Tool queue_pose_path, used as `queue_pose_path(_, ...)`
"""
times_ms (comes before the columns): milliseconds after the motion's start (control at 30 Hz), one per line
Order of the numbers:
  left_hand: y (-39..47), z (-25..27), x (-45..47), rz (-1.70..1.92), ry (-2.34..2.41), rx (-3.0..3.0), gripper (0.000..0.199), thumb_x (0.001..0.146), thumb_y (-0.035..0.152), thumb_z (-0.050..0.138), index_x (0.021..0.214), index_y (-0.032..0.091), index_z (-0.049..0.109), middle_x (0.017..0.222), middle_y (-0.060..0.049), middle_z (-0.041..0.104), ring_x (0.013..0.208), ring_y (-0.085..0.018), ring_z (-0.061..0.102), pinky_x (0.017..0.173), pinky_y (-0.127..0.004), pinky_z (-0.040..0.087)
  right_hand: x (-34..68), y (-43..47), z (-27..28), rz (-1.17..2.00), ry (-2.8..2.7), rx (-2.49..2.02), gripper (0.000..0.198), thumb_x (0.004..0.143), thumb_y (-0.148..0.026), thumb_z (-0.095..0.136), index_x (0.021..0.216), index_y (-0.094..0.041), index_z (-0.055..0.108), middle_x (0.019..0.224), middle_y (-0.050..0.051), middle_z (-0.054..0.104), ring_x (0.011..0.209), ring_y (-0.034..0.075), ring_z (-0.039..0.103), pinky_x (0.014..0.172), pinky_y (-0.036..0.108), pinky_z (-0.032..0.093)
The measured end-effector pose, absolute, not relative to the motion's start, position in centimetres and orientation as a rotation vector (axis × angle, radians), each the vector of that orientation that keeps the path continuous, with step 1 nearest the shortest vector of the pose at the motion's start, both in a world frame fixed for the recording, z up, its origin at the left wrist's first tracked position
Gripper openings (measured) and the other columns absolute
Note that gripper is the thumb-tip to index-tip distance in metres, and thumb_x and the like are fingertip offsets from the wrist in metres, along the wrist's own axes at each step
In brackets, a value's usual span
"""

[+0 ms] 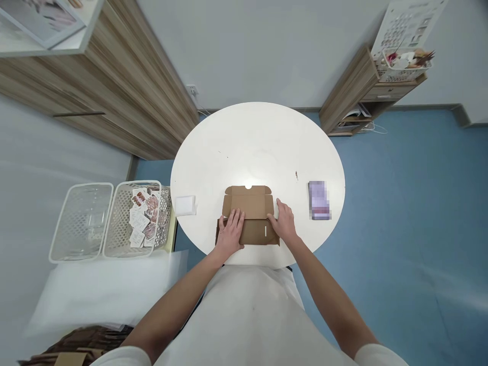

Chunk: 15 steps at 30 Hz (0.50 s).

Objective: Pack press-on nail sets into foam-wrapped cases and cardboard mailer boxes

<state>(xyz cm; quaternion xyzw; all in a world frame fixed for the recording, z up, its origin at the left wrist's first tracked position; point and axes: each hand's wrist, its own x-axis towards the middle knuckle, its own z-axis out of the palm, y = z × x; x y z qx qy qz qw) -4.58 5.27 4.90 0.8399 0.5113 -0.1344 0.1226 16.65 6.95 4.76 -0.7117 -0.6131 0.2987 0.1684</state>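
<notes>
An unfolded brown cardboard box (249,206) lies near the front edge of the white table, its lid panel and side flaps spread away from me. The nearer panel is darker and carries a small white strip. My left hand (230,236) rests flat on the left part of the cardboard, across the fold, fingers stretched out. At the right end, my right hand (284,221) touches the side flap with its thumb, while its other fingers extend beside the cardboard. Neither hand is closed around anything.
A purple stack (319,200), blurred out, lies on the table's (259,137) right. To the left is a small white packet (185,205). Beyond the table stand a white basket (163,223) of printed cards, a clear bin (82,223) and a wooden cabinet (125,76).
</notes>
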Motion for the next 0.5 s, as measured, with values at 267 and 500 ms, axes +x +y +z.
queue_pose_path(267,5.0,4.7,-4.3,-0.352,1.528,2.421,0.111,0.05,0.043,0.07,0.138,0.014,0.009,0.144,-0.013,0.012,0.131,-0.032,-0.004,0.102,-0.054,0.0,14.1,3.0,5.2,0.62,-2.638,-1.674,0.108,0.053,-0.053,0.066,0.137,-0.015,0.01,0.143,0.014,0.017,0.131,0.031,0.007,0.102,0.05,0.006)
queue_pose_path(500,3.9,5.1,-5.2,-0.313,1.497,2.402,0.109,0.049,0.044,0.07,0.138,0.017,0.013,0.144,-0.012,0.013,0.131,-0.033,-0.002,0.102,-0.054,-0.001,12.8,1.9,4.5,0.543,-2.662,-1.762,0.099,0.059,-0.032,0.066,0.137,-0.014,0.009,0.142,0.014,0.02,0.131,0.029,0.011,0.102,0.049,0.007)
